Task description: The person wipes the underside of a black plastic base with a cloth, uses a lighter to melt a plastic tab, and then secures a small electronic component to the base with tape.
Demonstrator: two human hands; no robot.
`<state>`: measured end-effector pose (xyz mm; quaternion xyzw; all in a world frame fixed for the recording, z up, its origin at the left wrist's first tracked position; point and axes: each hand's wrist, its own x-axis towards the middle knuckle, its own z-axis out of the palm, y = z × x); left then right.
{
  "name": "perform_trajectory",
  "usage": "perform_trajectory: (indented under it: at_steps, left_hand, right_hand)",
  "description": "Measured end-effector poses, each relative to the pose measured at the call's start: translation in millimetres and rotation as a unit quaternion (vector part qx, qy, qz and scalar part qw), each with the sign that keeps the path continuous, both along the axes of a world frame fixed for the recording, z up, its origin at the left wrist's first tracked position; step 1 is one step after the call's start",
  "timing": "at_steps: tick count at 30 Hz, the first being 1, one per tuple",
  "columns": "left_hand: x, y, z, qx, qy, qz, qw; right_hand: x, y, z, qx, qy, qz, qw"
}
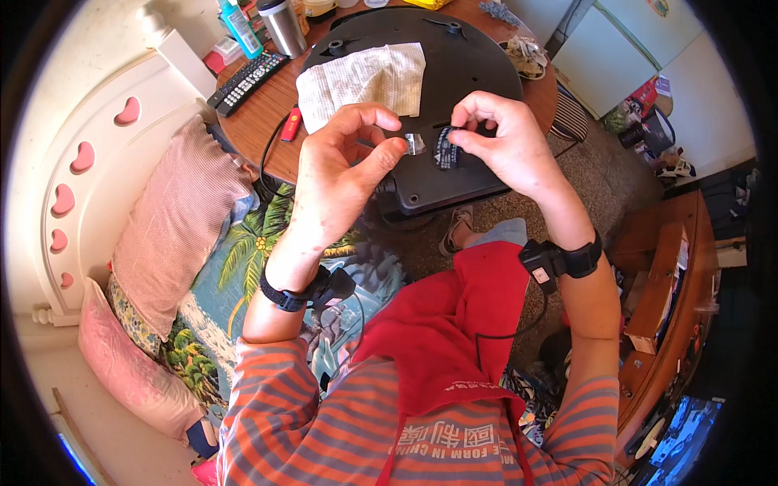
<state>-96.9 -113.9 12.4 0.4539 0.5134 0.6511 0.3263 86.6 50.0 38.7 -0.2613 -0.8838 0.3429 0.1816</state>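
My left hand (pixel 344 166) is raised over the near edge of a large black plastic board (pixel 474 77), its thumb and fingers curled. At its thumb tip is a small clear plastic piece (pixel 414 144), which looks pinched there; a gap shows between thumb and index fingertip. To the right, my right hand (pixel 502 138) pinches the upper end of a short dark strip with pale markings (pixel 445 150) between thumb and index finger. The strip hangs close to the clear piece, apart from it. A crumpled white paper towel (pixel 365 85) lies on the board beyond my left hand.
The board rests on a round wooden table (pixel 243 134). Along its left stand a remote control (pixel 250 81), a steel tumbler (pixel 282 28), a blue bottle (pixel 239 28) and a small red object (pixel 292 124). Pillows (pixel 182 219) lie left; a wooden cabinet (pixel 660 275) stands right.
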Motion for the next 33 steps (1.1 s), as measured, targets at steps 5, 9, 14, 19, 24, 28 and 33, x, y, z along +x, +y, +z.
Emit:
perform_trajectory:
  at_steps: [5, 9, 14, 19, 24, 28, 33]
  left_hand:
    - [7.3, 1.1, 2.1, -0.019, 0.037, 0.048, 0.998]
    - [20.0, 3.0, 11.6, -0.035, 0.146, 0.061, 0.987]
    - [34.2, 7.8, 12.6, 0.092, 0.23, 0.128, 0.96]
    - [39.1, 1.3, 21.4, 0.152, 0.269, 0.128, 0.943]
    - [40.2, -5.6, 23.9, 0.162, 0.278, 0.132, 0.938]
    - [42.1, -6.4, 24.6, 0.162, 0.275, 0.127, 0.939]
    - [38.5, 3.1, 21.2, 0.083, 0.275, 0.103, 0.952]
  right_hand:
    - [29.4, -2.6, 4.1, -0.265, 0.242, 0.029, 0.933]
    - [55.3, -31.0, 9.8, -0.385, 0.323, 0.066, 0.862]
    - [46.3, -71.6, 10.9, -0.399, 0.338, 0.055, 0.85]
    - [40.7, -73.3, 3.4, -0.359, 0.358, 0.036, 0.861]
    - [41.5, -75.0, 2.9, -0.37, 0.374, 0.038, 0.85]
    - [44.6, -78.9, 4.2, -0.366, 0.367, 0.029, 0.855]
    - [73.5, -79.7, 9.1, -0.374, 0.357, 0.039, 0.855]
